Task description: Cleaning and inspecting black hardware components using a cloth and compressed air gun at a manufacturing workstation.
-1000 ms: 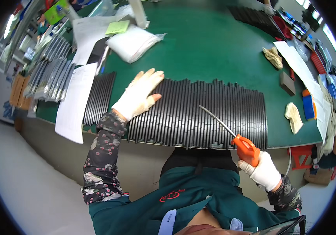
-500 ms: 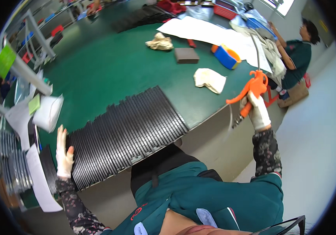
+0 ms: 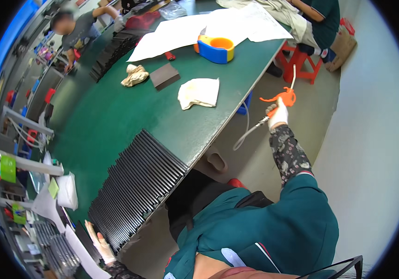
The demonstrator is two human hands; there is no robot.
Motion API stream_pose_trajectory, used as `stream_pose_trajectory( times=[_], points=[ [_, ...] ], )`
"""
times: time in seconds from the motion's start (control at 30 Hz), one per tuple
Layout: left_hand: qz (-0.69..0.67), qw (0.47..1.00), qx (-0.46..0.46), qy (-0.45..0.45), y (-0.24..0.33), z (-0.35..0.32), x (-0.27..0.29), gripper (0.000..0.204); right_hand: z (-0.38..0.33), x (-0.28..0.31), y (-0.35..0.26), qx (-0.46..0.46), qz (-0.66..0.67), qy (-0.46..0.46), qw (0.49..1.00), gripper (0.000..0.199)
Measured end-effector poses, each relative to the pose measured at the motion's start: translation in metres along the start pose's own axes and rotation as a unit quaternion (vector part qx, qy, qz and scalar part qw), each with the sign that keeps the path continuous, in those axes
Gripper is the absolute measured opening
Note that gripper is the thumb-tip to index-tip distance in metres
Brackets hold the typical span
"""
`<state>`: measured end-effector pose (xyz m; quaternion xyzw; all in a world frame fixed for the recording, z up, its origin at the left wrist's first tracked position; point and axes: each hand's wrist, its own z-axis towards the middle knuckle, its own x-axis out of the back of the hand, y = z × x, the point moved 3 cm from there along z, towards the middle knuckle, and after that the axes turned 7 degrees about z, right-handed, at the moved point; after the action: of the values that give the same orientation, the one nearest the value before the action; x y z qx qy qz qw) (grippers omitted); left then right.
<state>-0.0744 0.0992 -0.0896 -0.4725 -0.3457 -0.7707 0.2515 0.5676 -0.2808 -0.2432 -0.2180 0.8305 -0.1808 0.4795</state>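
In my gloved right hand is an orange air blow gun, held out past the table's edge above the floor. Its thin nozzle points up and away, and a pale hose hangs from the grip. A long row of black strips stands packed side by side along the near edge of the green table. My gloved left hand rests at the left end of that row, fingers stretched out, apparently touching the last strips.
A white cloth, a crumpled cloth, a brown block and a blue-and-yellow tape dispenser lie farther up the table. White paper sheets spread behind them. One person sits on a red stool; another stands at the far left.
The view has turned, so the table lies more diagonally. My right hand has moved the blow gun away from me, farther beyond the table edge. My left hand stays by the row's left end.
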Motion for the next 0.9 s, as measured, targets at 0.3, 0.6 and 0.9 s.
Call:
stream_pose_trajectory(
  times=[0.3,0.6,0.9],
  points=[
    [0.118,0.988,0.073,0.063,-0.01,-0.009,0.013,0.041,0.021,-0.012,0.097,-0.079,-0.016,0.007,0.997,0.019],
    [-0.002,0.99,0.133,0.049,-0.02,-0.012,0.021,0.041,0.031,-0.045,0.136,-0.087,-0.003,-0.018,0.996,0.02],
    [0.062,0.983,0.172,0.018,-0.008,-0.04,0.038,0.043,0.0,-0.04,0.157,-0.113,-0.129,-0.076,0.982,0.025]
  ],
)
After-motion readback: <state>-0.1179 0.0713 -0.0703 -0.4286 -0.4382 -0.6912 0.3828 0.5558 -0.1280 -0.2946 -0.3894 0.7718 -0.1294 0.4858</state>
